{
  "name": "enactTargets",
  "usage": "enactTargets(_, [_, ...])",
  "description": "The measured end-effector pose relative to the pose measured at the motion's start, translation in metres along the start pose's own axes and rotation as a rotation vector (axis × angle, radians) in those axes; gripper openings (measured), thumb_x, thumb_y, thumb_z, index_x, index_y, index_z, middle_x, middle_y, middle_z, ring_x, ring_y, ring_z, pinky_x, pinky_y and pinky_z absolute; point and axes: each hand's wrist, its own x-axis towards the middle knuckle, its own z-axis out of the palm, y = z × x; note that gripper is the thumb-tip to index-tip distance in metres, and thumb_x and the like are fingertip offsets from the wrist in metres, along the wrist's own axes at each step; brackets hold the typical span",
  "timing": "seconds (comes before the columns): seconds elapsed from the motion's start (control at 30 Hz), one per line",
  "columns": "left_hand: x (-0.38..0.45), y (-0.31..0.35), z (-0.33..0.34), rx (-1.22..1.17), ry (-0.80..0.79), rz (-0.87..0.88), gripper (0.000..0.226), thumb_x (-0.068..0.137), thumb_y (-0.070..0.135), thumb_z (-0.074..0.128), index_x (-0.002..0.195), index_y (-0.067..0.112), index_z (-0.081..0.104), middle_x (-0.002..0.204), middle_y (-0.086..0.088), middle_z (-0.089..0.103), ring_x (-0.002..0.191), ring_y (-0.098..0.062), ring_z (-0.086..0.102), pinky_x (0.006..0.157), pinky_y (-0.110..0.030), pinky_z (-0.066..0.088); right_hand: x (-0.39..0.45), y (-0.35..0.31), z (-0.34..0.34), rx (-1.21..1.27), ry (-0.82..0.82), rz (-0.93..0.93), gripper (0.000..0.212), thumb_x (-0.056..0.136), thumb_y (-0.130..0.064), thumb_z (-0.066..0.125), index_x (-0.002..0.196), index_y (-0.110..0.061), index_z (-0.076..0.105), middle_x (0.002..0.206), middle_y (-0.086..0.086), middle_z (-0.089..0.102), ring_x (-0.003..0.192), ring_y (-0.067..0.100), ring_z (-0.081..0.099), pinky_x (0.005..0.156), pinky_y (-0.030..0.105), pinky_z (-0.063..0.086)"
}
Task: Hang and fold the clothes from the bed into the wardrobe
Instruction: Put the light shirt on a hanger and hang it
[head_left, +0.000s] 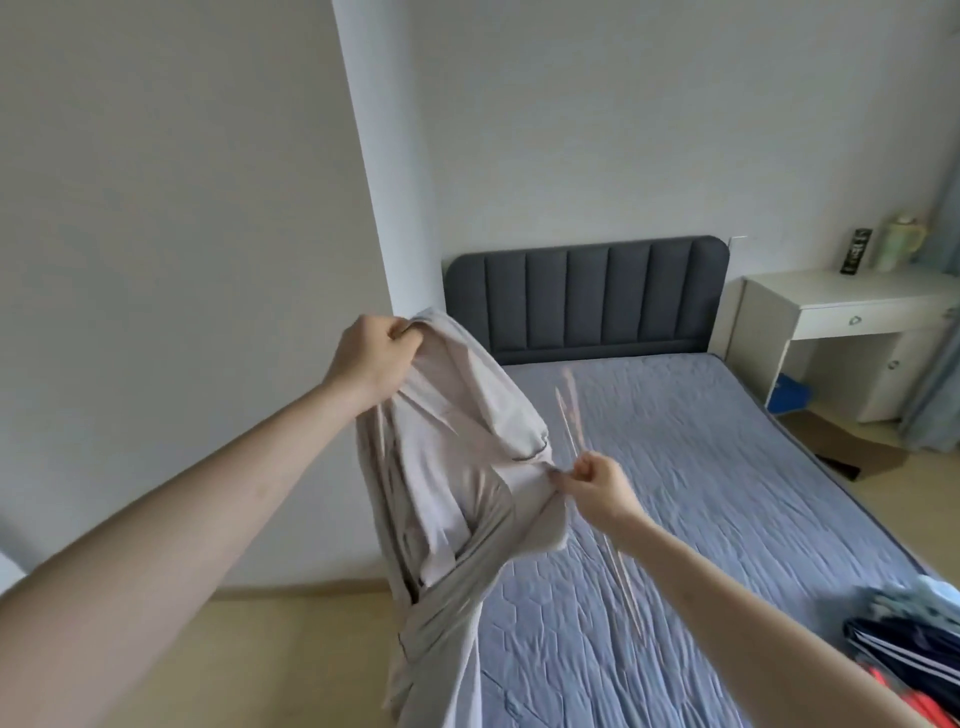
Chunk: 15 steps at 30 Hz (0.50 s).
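Above the blue quilted bed (675, 467), a limp beige cloth garment (457, 467) is pinched by the left hand (371, 358) and right hand (597, 486) (thin hanger included, blurred), so snagging seems possible.

The left hand (370, 358) and the right hand (597, 483) both grip a beige garment (457, 493) above the bed (701, 467); a clothes pile (904, 639) lies at four o'clock.

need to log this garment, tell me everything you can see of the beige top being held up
The beige top is a plain, soft, thin-looking fabric with a dark-edged collar or hood. It hangs crumpled in the air beside the bed, lower part twisted. The left hand grips its top edge; the right hand pinches its middle.
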Motion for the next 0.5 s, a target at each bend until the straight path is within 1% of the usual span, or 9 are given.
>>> enactTargets(0.03, [0.000,-0.013,-0.008,0.137,0.008,0.007,0.042,0.091,0.031,0.060,0.055,0.012,0.048,0.049,0.003,0.045,0.063,-0.030,0.055,0.054,-0.034,0.035,0.007,-0.007,-0.008,-0.017,0.067,-0.032,0.045,0.090,-0.017,0.076,0.065,-0.020,0.039,0.057,-0.007,0.048,0.056,0.013,0.039,0.050,0.030,0.028])
enactTargets(0.1, [-0.002,-0.038,-0.022,0.300,0.009,-0.030,0.037,0.092,0.036,0.058,0.064,0.011,0.057,0.060,-0.005,0.056,0.074,-0.040,0.062,0.061,-0.036,0.042,0.021,-0.029,-0.025,0.024,0.182,-0.099,0.042,0.095,-0.015,0.068,0.065,-0.019,0.039,0.061,-0.007,0.068,0.046,0.002,0.041,0.045,0.024,0.032])
enactTargets(0.17, [-0.005,-0.059,-0.036,0.244,-0.020,-0.102,0.041,0.093,0.044,0.055,0.067,0.014,0.065,0.069,-0.007,0.068,0.080,-0.038,0.066,0.065,-0.035,0.046,0.035,-0.056,-0.041,0.059,0.240,-0.154,0.042,0.096,-0.012,0.064,0.063,-0.019,0.039,0.067,-0.005,0.074,0.041,0.003,0.038,0.044,0.025,0.033])
enactTargets(0.2, [-0.006,-0.065,-0.041,0.172,-0.040,-0.144,0.045,0.092,0.048,0.053,0.064,0.014,0.064,0.066,-0.004,0.068,0.076,-0.034,0.066,0.062,-0.033,0.044,0.040,-0.069,-0.047,0.047,0.232,-0.179,0.042,0.096,-0.012,0.063,0.063,-0.019,0.037,0.069,-0.004,0.075,0.041,0.005,0.036,0.044,0.025,0.033])
enactTargets(0.27, [-0.009,-0.069,-0.047,0.078,-0.072,-0.191,0.050,0.087,0.055,0.048,0.057,0.014,0.050,0.051,0.006,0.051,0.060,-0.026,0.053,0.053,-0.032,0.033,0.044,-0.090,-0.048,-0.005,0.170,-0.216,0.041,0.095,-0.016,0.065,0.068,-0.020,0.034,0.073,-0.007,0.077,0.042,0.005,0.034,0.042,0.022,0.032])
enactTargets(0.3, [-0.011,-0.068,-0.048,0.043,-0.086,-0.200,0.050,0.084,0.059,0.046,0.057,0.017,0.042,0.048,0.008,0.041,0.055,-0.022,0.044,0.053,-0.033,0.028,0.043,-0.096,-0.044,-0.034,0.128,-0.222,0.040,0.093,-0.018,0.068,0.070,-0.020,0.035,0.074,-0.009,0.077,0.044,0.004,0.035,0.044,0.022,0.033])
enactTargets(0.37, [-0.016,-0.062,-0.045,-0.078,-0.108,-0.219,0.052,0.085,0.064,0.047,0.057,0.021,0.035,0.048,0.012,0.034,0.049,-0.014,0.035,0.054,-0.034,0.025,0.036,-0.099,-0.028,-0.070,0.009,-0.200,0.040,0.086,-0.025,0.079,0.074,-0.020,0.041,0.081,-0.008,0.078,0.050,0.003,0.048,0.050,0.024,0.038])
enactTargets(0.43, [-0.017,-0.052,-0.043,-0.162,-0.139,-0.204,0.056,0.092,0.062,0.048,0.053,0.022,0.043,0.048,0.014,0.038,0.043,-0.007,0.036,0.054,-0.029,0.028,0.023,-0.083,-0.004,-0.067,-0.153,-0.150,0.044,0.080,-0.031,0.087,0.082,-0.017,0.045,0.098,-0.010,0.078,0.052,-0.006,0.056,0.048,0.018,0.043])
enactTargets(0.5, [-0.017,-0.037,-0.046,-0.240,-0.175,-0.167,0.055,0.101,0.053,0.048,0.052,0.031,0.062,0.046,0.017,0.043,0.042,-0.001,0.041,0.047,-0.020,0.033,0.008,-0.055,0.024,-0.122,-0.306,-0.080,0.054,0.073,-0.042,0.091,0.096,-0.015,0.050,0.114,-0.016,0.071,0.057,-0.008,0.058,0.051,0.014,0.045])
